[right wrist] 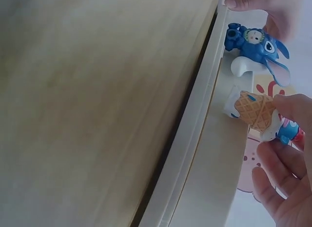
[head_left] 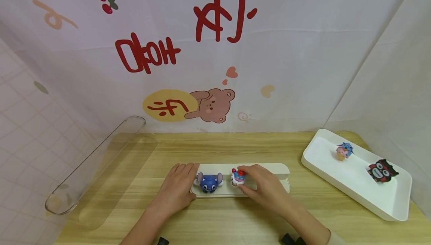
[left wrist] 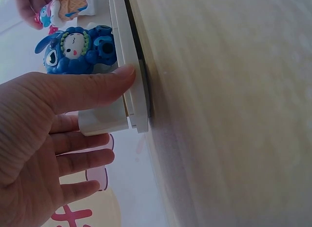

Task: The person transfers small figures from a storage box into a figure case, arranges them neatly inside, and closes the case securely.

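A long white stepped stand [head_left: 266,168] lies across the wooden table. Its left end is gripped by my left hand [head_left: 178,187], thumb on the front edge and fingers behind. Beside that hand a blue long-eared figurine [head_left: 209,182] sits on the stand, a small face showing on its front in the left wrist view. My right hand [head_left: 267,187] pinches an ice-cream-cone figurine [head_left: 238,177] between thumb and fingers, just right of the blue one. In the right wrist view its waffle cone [right wrist: 256,110] points down at the stand, and the fingers partly hide its blue and red top.
At the right stands a white tray [head_left: 350,196] holding another ice-cream figurine [head_left: 344,151] and a red and black owl-shaped piece [head_left: 382,171]. A clear cover with a shiny rim [head_left: 97,149] is at the left. A printed white cloth [head_left: 296,65] hangs behind the table.
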Available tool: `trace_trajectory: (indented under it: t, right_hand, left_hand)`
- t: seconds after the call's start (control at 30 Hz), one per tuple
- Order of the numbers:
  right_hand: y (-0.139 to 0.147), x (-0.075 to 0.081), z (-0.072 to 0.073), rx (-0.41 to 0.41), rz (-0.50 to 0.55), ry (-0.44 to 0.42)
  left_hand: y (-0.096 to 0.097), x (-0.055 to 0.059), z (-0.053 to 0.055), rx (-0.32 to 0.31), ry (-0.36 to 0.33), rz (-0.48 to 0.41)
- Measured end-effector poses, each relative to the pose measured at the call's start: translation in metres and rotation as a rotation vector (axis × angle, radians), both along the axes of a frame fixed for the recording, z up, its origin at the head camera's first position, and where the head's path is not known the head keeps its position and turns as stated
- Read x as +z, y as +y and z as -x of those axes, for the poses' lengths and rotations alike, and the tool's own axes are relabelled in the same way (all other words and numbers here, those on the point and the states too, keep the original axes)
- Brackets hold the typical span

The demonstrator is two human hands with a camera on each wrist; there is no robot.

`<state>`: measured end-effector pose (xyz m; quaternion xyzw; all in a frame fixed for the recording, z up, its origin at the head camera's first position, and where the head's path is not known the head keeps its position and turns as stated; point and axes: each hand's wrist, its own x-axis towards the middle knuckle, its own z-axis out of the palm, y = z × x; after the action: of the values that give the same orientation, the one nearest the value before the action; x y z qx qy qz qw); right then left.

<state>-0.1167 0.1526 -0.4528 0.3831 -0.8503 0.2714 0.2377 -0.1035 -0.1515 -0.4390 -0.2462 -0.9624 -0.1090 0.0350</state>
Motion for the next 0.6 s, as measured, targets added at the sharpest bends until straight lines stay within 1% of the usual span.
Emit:
trace_trajectory:
  t: [0.17,0.6]
  right_hand:
    - [-0.0029,-0.0021,0.0012,-0.004,-0.01,-0.004]
    - [-0.0079,-0.0029,0.0017,-0.015,-0.063,-0.028]
  left_hand:
    - [-0.0001,0.0016,-0.0006,0.004,-0.011,-0.004]
    - [-0.0009,-0.0002,0.0,-0.005,-0.007,-0.001]
